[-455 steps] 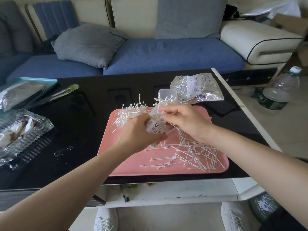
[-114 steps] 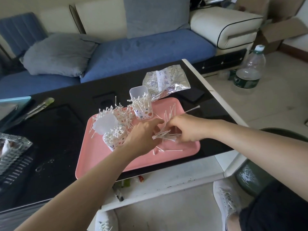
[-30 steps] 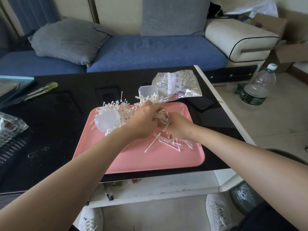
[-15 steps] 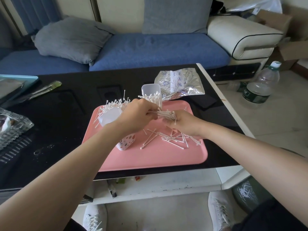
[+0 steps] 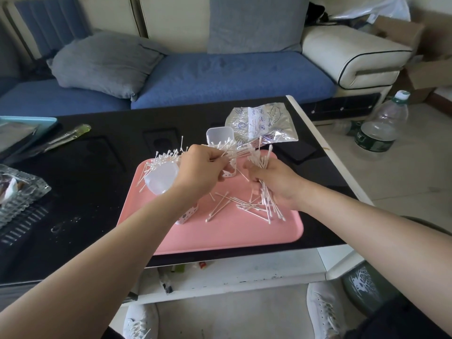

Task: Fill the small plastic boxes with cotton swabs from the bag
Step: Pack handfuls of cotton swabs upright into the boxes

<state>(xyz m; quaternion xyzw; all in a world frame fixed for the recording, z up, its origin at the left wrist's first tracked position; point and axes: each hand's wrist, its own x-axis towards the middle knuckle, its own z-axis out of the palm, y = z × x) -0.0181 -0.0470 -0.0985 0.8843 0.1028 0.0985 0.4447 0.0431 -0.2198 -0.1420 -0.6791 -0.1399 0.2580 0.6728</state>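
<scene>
Open-lidded box (image 5: 229,172) holds swabs (image 5: 221,145) — loose swabs (image 5: 244,206) litter pink tray (image 5: 220,243).

Over the pink tray (image 5: 220,233) on the black tabletop (image 5: 97,167), the left hand (image 5: 203,172) pinches a bundle of cotton swabs (image 5: 236,151). The right hand (image 5: 276,182) grips another bunch (image 5: 266,204). The bag (image 5: 261,126) lies just past the tray's far edge.
</scene>
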